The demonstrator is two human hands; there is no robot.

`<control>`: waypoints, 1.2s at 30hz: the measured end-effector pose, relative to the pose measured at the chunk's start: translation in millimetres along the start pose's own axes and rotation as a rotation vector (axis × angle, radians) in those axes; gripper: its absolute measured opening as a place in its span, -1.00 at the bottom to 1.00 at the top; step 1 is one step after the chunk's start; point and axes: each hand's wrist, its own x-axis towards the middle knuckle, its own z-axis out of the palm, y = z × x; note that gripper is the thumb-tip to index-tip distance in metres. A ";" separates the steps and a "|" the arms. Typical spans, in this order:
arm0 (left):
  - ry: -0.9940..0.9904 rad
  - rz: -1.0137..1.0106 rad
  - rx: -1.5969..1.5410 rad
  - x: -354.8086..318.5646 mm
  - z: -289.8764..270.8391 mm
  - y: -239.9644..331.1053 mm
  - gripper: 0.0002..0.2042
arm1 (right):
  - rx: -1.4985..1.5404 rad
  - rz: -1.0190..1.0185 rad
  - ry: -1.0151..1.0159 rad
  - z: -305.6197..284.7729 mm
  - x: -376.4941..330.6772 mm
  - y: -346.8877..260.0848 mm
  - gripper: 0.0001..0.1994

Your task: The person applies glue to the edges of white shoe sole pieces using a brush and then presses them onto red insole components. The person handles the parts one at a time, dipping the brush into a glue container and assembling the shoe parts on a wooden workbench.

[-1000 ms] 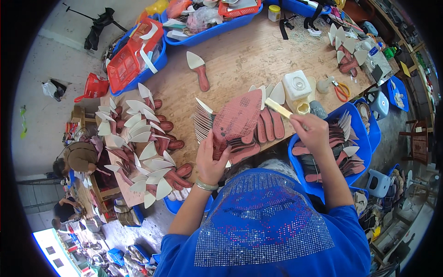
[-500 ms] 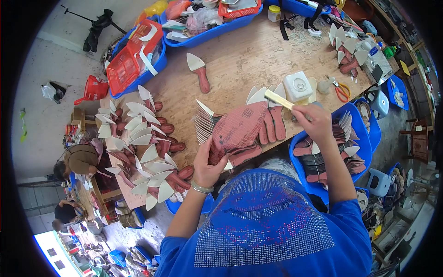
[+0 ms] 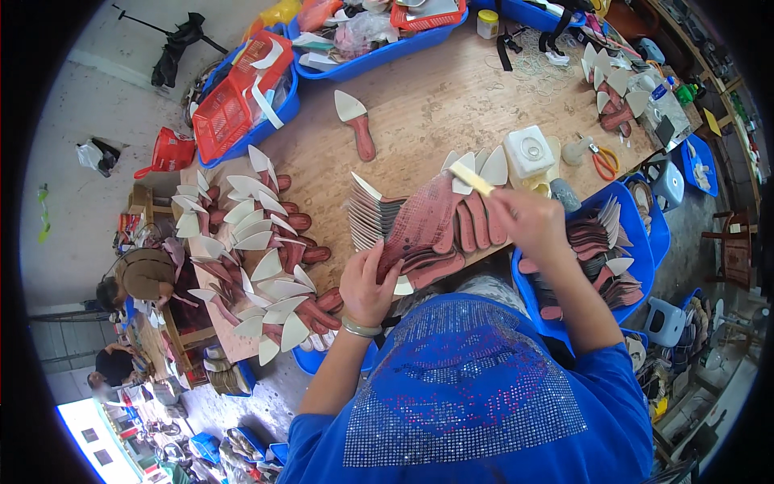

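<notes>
My left hand [image 3: 364, 288] is closed round the edge of a reddish shoe upper [image 3: 419, 216] with a scaly pattern, held tilted above the table. In my right hand [image 3: 534, 219], fingers closed, is a flat, pale yellow brush [image 3: 471, 178]; its end lies at the upper's far edge. Underneath and beside the upper are fanned rows of reddish-brown insoles [image 3: 474, 227] with whitish pointed tips. The upper partly hides them. A white square container [image 3: 528, 152] stands beyond my right hand.
Piles of insoles [image 3: 270, 234] cover the table's left side, and one insole [image 3: 356, 129] lies alone farther back. Blue tubs [image 3: 379, 64] line the far edge. At right are orange-handled pliers [image 3: 605, 163] and a blue tub of insoles [image 3: 641, 266]. A co-worker [image 3: 143, 278] bends over at far left.
The upper has tipped up and narrowed in view, uncovering more insoles. My right hand and the brush have moved slightly left along its far edge.
</notes>
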 end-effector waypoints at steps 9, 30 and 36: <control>0.004 -0.035 -0.079 -7.2 2.5 -2.2 -0.41 | 0.075 -0.077 -0.218 -11.1 -1.1 -42.8 -0.93; 0.100 -0.446 -0.269 -33.0 -9.8 4.5 -0.39 | 0.232 0.063 -0.086 6.7 11.3 -15.2 -0.91; 0.183 -0.614 -0.395 -54.2 -0.1 3.6 -0.36 | 0.373 -0.123 -0.164 6.8 -9.3 -30.4 -0.84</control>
